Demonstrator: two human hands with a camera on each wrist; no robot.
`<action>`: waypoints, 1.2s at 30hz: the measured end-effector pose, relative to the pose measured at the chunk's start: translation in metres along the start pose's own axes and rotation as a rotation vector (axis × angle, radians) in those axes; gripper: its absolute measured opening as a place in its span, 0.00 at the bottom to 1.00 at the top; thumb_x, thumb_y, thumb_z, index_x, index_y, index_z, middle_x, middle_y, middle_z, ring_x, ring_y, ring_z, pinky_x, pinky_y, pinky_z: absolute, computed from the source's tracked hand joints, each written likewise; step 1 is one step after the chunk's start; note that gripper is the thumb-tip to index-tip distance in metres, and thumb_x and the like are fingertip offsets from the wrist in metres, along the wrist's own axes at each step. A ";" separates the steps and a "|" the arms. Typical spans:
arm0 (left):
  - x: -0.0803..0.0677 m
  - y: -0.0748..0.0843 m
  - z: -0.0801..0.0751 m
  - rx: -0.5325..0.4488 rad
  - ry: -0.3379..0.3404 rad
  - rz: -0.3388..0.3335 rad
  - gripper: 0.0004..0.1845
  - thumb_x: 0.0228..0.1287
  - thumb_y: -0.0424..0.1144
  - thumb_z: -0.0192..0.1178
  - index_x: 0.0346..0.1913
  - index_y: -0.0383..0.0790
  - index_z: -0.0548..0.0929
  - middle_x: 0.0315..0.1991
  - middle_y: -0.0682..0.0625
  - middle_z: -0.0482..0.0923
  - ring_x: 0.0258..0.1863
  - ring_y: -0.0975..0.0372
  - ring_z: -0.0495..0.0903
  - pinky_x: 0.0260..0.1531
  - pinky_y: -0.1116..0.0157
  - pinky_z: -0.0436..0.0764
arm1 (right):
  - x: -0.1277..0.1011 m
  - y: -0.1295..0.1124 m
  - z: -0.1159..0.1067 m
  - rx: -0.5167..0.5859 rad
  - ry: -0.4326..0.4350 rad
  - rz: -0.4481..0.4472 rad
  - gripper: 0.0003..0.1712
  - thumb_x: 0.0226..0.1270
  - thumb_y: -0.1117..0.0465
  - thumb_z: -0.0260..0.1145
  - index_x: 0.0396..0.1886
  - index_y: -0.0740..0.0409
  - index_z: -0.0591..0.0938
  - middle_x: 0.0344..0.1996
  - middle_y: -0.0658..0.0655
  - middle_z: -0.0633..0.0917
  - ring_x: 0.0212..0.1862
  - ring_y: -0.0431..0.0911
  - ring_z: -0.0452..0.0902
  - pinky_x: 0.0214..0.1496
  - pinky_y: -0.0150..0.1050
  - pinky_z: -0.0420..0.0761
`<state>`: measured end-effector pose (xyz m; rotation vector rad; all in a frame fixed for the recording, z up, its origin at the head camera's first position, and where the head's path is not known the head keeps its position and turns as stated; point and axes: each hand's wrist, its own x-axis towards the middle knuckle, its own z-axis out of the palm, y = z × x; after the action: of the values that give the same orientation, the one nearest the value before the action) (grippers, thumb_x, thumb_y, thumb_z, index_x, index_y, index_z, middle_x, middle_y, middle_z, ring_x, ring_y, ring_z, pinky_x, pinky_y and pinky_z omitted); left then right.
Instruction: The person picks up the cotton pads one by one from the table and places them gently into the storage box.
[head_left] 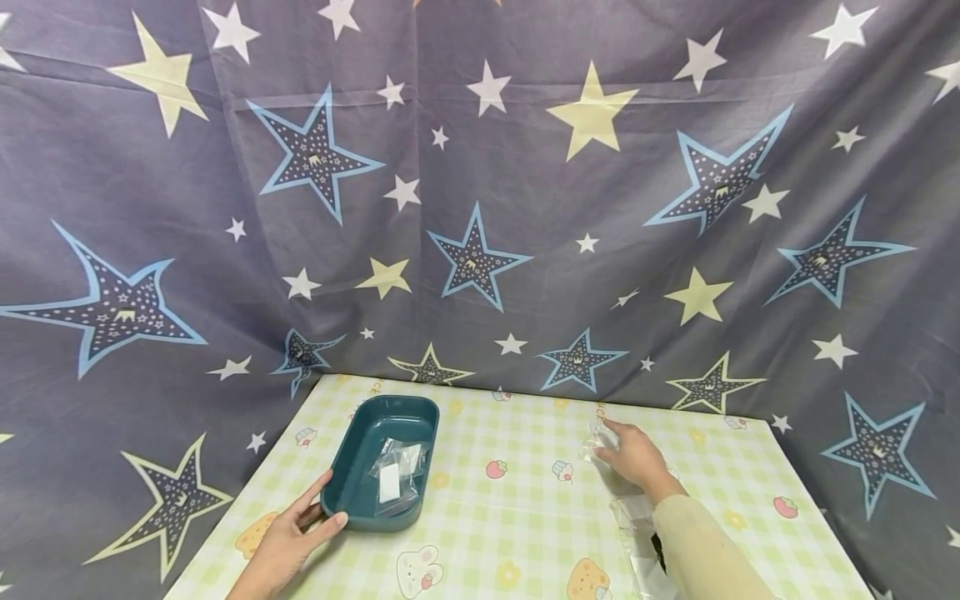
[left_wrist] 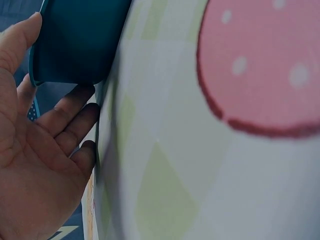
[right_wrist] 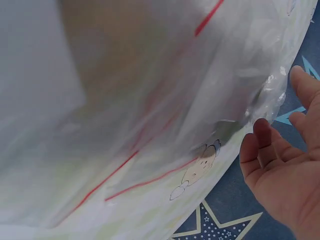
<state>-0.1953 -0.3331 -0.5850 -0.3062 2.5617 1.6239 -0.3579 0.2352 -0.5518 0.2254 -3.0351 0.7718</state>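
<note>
A teal rectangular tray (head_left: 347, 467) stands on the left of the table. My left hand (head_left: 288, 533) holds its near left corner, the thumb on the near side and the fingers round the left side. In the left wrist view that hand (left_wrist: 42, 135) has its fingers loosely bent against the tray (left_wrist: 80, 45). Small clear zip bags (head_left: 401, 471) with white pieces lie in the tray. My right hand (head_left: 633, 454) is at a crinkled clear bag (head_left: 596, 442), thumb and forefinger spread apart beside it. In the right wrist view red-striped clear zip bags (right_wrist: 165, 110) fill the foreground.
More clear bags (head_left: 637, 533) lie under the right forearm, partly hidden by the sleeve (head_left: 697, 542). A checked cloth (head_left: 502, 517) with printed fruit and animals covers the table. A grey star-patterned curtain (head_left: 480, 167) hangs behind it and at both sides.
</note>
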 end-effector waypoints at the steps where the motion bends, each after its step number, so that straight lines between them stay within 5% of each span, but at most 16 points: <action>1: 0.000 0.000 0.000 0.003 0.002 0.000 0.48 0.72 0.58 0.69 0.87 0.59 0.56 0.86 0.30 0.50 0.79 0.35 0.66 0.63 0.53 0.87 | 0.000 0.000 0.000 -0.008 -0.002 0.000 0.40 0.74 0.53 0.72 0.80 0.60 0.72 0.73 0.74 0.76 0.74 0.73 0.72 0.74 0.70 0.74; 19: -0.001 0.002 -0.001 0.001 0.006 0.012 0.47 0.72 0.57 0.70 0.87 0.59 0.57 0.85 0.31 0.52 0.79 0.36 0.67 0.63 0.54 0.87 | -0.003 0.010 0.001 -0.121 -0.019 0.027 0.32 0.72 0.55 0.73 0.70 0.65 0.81 0.61 0.71 0.87 0.65 0.69 0.82 0.66 0.66 0.81; 36: -0.002 0.002 -0.001 0.011 0.007 0.008 0.47 0.72 0.58 0.70 0.87 0.59 0.57 0.85 0.32 0.52 0.78 0.36 0.67 0.64 0.51 0.87 | 0.001 0.008 0.003 -0.123 -0.029 0.042 0.32 0.72 0.56 0.73 0.69 0.68 0.81 0.61 0.71 0.87 0.65 0.68 0.82 0.68 0.65 0.81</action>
<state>-0.1935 -0.3330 -0.5825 -0.3020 2.5790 1.6140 -0.3595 0.2401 -0.5584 0.1744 -3.1098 0.5857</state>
